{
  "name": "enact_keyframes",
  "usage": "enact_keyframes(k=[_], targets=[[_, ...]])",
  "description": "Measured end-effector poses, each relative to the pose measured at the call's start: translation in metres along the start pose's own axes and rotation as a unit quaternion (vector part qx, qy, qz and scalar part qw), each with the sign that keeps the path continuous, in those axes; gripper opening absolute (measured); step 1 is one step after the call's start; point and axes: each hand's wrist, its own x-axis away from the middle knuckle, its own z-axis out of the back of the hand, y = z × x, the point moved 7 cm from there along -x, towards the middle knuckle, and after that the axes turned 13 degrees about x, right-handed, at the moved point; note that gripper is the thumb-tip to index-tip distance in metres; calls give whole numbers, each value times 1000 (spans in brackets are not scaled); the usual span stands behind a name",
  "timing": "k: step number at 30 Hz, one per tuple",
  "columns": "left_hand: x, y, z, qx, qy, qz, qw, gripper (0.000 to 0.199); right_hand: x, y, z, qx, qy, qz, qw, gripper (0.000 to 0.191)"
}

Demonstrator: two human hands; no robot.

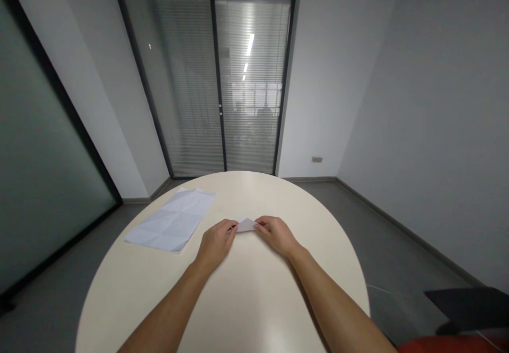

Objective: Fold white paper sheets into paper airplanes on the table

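Note:
A small piece of folded white paper (247, 225) is held up between my two hands over the middle of the round table. It comes to a low peak at the top, with a straight lower edge. My left hand (218, 240) pinches its left end between thumb and fingers. At the right end, my right hand (277, 234) grips it the same way. Both ends of the paper are hidden by my fingers. To the left of my left hand lie creased white paper sheets (170, 220), flat on the tabletop and apart from both hands.
The round cream table (254, 294) spans the lower view. Beyond it stands a dark-framed glass door (218, 77) with blinds. A black flat object (469, 305) and something red (449, 344) are at the lower right, off the table. Frosted glass (43, 157) is on the left.

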Motion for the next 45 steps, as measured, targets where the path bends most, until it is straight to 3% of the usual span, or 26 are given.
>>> enact_keyframes(k=[5,12,23,29,38,45], targets=[[0,-10,3,16,22,37,999,19,-1,7,3,-54,25,-37,998,24],[-1,-18,1,39,34,33,998,19,-1,11,5,-111,61,-34,991,24],[-1,-8,12,46,109,-72,990,22,-3,10,15,-121,170,41,977,27],[1,-15,18,61,162,-38,984,22,-4,14,13,-176,159,5,971,30],[0,-27,13,45,125,78,988,23,-7,28,-1,-184,115,-48,975,34],[-1,-29,3,7,52,105,993,15,-4,30,-9,-158,65,-76,982,28]])
